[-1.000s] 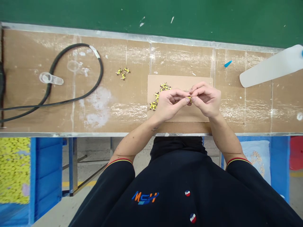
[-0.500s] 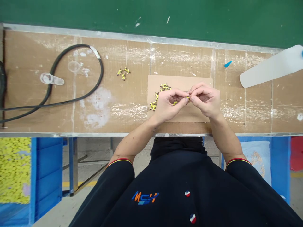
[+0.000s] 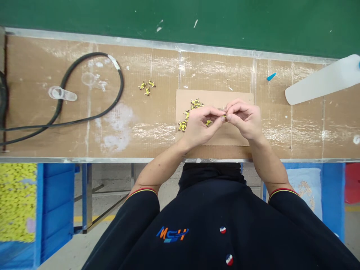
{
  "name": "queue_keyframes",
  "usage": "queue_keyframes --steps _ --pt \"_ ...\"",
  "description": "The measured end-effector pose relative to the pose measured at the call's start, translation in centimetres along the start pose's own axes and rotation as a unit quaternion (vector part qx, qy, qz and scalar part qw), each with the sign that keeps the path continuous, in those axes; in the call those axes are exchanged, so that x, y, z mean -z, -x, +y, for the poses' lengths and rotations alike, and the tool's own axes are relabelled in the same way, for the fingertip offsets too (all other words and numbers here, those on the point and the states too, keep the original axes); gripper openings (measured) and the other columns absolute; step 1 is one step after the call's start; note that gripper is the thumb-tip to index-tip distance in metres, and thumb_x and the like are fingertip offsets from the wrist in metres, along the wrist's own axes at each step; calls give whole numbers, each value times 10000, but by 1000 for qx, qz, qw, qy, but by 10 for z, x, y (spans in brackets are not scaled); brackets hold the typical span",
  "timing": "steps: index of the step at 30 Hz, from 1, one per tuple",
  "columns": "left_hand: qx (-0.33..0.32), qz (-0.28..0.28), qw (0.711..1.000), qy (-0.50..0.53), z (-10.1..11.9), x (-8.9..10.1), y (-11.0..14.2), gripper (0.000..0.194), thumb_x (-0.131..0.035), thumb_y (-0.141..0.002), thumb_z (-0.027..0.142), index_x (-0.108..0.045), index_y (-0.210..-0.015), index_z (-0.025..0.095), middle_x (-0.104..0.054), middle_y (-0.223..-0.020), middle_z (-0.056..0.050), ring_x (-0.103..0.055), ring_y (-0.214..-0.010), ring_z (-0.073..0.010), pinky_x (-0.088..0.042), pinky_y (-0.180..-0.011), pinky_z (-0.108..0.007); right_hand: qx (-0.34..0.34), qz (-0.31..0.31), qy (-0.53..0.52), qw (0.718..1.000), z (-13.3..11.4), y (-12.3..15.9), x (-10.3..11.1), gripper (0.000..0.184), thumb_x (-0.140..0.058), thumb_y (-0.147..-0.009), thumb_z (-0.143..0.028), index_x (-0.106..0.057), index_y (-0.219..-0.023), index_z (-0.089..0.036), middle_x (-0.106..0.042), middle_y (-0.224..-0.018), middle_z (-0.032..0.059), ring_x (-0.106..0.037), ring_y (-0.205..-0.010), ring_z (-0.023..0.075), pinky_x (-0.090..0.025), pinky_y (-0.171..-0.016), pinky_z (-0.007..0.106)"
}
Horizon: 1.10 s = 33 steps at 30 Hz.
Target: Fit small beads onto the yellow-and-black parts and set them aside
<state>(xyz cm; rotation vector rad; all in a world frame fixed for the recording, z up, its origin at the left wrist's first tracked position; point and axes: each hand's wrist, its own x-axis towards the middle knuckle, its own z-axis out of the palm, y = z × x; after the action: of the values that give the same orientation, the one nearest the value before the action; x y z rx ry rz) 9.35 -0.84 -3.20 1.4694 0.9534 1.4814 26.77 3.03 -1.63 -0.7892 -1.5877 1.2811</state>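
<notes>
While a black cable [image 3: 122,84] looped at the left, three yellow pieces [image 3: 147,91] lay near it, and a yellow pile [image 3: 182,125] spread on the cardboard sheet [image 3: 216,96]. Over that sheet our left hand [image 3: 198,123] pinched a small yellow part [image 3: 224,116], and our right hand [image 3: 247,118] pinched its other side. We judged it a fine two-handed adjustment; the next move seemed to want light, steady pressure.

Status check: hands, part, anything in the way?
Left hand and right hand: close together, pinching small yellow piece. Piece mostly hidden by the grip, over cardboard sheet. Yellow-and-black pieces beside left hand; no obstruction seen at the grip.
</notes>
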Motion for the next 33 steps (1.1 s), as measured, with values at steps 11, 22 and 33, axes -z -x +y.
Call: queue_keyframes --steps 11,22,33 --pt "7 -8 1000 17 -1 -1 1 209 -748 -945 384 -745 -918 177 -783 -854 -36 -753 -736 -89 -613 -678 -195 -37 1 12 999 -3 -1 0 397 -849 -814 -561 -719 -722 -197 -671 -830 35 -652 -730 129 -636 -706 312" --pt "50 -22 996 66 -4 -2 2 211 -774 -931 379 -742 -911 172 -774 -835 -29 -738 -710 -74 -607 -671 -190 -70 -16 -16 997 -3 -1 0 403 -851 -815 -548 -686 -720 -193 -652 -824 25 -641 -728 121 -623 -698 301" --pt "21 -17 983 179 -19 1 -5 115 -816 -901 395 -794 -976 310 -662 -1106 -19 -715 -934 -96 -643 -793 -258 -62 -12 -115 991 -6 4 -2 378 -874 -802 -523 -632 -886 -245 -709 -923 14 -677 -780 128 -616 -672 273"
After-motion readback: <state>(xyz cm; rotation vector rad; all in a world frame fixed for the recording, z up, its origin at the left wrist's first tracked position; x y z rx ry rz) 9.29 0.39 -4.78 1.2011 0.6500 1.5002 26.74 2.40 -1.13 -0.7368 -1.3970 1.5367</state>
